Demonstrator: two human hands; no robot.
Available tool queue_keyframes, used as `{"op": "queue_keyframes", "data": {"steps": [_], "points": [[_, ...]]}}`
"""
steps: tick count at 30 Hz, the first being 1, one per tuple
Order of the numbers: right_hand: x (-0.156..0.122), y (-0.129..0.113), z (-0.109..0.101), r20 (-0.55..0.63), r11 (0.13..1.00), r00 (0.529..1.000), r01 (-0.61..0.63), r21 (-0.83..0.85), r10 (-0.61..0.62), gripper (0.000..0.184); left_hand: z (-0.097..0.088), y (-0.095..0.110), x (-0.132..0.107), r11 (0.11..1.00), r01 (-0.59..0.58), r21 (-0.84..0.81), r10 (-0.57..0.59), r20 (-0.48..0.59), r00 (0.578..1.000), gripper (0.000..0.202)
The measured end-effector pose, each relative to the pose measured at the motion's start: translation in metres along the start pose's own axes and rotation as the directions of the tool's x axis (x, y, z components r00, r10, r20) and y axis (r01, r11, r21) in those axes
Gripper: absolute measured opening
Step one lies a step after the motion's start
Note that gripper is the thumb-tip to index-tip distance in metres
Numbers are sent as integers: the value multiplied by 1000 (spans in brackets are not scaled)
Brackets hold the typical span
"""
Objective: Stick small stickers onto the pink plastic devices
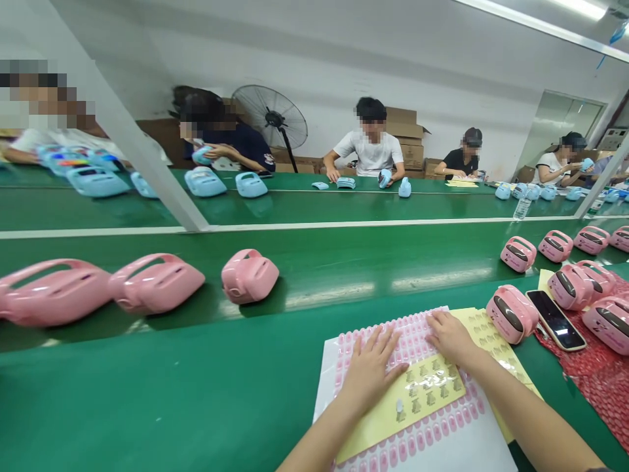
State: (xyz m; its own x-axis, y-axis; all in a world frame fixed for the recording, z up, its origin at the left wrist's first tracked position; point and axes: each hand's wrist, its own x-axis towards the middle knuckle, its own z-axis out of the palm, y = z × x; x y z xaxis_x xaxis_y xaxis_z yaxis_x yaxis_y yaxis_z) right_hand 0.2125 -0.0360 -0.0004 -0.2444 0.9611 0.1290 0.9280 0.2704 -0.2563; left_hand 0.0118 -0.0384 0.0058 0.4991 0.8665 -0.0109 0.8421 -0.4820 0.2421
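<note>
A white sheet with rows of pink oval stickers (pixel 425 432) lies at the front of the green bench. Across it rests a yellow sheet of small grey stickers (pixel 378 429), with a pale spot on one sticker. My left hand (pixel 371 367) lies flat with spread fingers on the pink stickers and the yellow sheet's upper edge. Farther right, my right hand (pixel 452 335) rests palm down, fingers extended, over the top right part of the pink sticker sheet. Under its wrist side another yellow sticker sheet (pixel 491 341) sticks out. Neither hand grips anything that I can see.
A pink handled casing (pixel 512 314) and a phone (pixel 557 319) sit right of the sheets, beside red bubble wrap (pixel 602 387). More pink casings (pixel 249 275) stand along the green belt (pixel 344 262). Co-workers (pixel 371 141) handle blue casings across it.
</note>
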Motion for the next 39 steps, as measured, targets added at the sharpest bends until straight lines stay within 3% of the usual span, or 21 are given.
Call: {"op": "queue_keyframes", "data": {"steps": [4, 6, 7, 9, 10, 11, 14, 16, 19, 21, 23, 25, 28, 29, 31, 34, 36, 39], "points": [[-6, 7, -20, 41, 995, 999, 4, 104, -8, 42, -9, -4, 4, 1000, 19, 8, -20, 23, 1000, 61], [-17, 21, -36, -129, 993, 991, -18, 119, 33, 39, -11, -4, 7, 1000, 25, -4, -25, 21, 999, 62], [-24, 31, -45, -268, 993, 960, -54, 106, 80, 37, -11, -4, 8, 1000, 23, -14, -23, 13, 1000, 61], [-41, 54, -63, -545, 979, 814, -191, 73, 200, 34, -11, -5, 10, 999, 16, -52, -16, -1, 1000, 60], [-49, 66, -70, -614, 960, 749, -273, 57, 250, 36, -10, -4, 11, 995, 15, -95, -17, -11, 1000, 60], [-57, 77, -76, -632, 936, 716, -348, 48, 298, 38, -9, -4, 12, 988, 18, -154, -22, -22, 1000, 60], [-72, 101, -88, -479, 825, 700, -556, 98, 529, 41, -6, -3, 17, 940, 30, -340, -51, -54, 997, 61], [-75, 104, -95, -400, 733, 635, -660, 163, 661, 43, -6, -3, 23, 905, 33, -425, -67, -65, 996, 62], [-72, 95, -103, -398, 686, 561, -629, 366, 726, 45, -10, 0, 29, 828, 37, -560, -101, -84, 991, 65], [-64, 80, -105, -311, 644, 598, -488, 589, 738, 44, -15, 6, 28, 765, 20, -643, -113, -104, 988, 67], [-53, 56, -99, -151, 531, 706, -356, 769, 692, 41, -19, 16, 22, 656, -52, -753, -56, -117, 992, 74], [-40, 24, -87, -2, 437, 819, -303, 847, 573, 35, -19, 26, 11, 409, -132, -903, 59, -118, 991, 88], [-25, -28, -64, 47, 412, 913, -228, 882, 406, 30, -11, 31, -7, -30, -104, -994, 195, -108, 975, 103], [-22, -41, -57, 46, 427, 932, -208, 880, 360, 29, -7, 28, -14, -114, -90, -989, 184, -110, 977, 103], [-18, -54, -47, 16, 496, 966, -147, 856, 259, 32, -1, 17, -25, -226, -84, -970, 47, -97, 994, 92], [-10, -36, -41, -126, 725, 965, -84, 683, 230, 35, 2, -3, -38, -291, -74, -954, -202, -15, 979, 76], [-2, -9, -40, -220, 863, 924, -179, 473, 312, 34, 1, -12, -43, -336, -63, -940, -263, 29, 964, 76], [8, 27, -37, -207, 885, 916, -243, 397, 345, 41, 2, -18, -45, -431, -78, -899, -207, 14, 978, 80]]}}
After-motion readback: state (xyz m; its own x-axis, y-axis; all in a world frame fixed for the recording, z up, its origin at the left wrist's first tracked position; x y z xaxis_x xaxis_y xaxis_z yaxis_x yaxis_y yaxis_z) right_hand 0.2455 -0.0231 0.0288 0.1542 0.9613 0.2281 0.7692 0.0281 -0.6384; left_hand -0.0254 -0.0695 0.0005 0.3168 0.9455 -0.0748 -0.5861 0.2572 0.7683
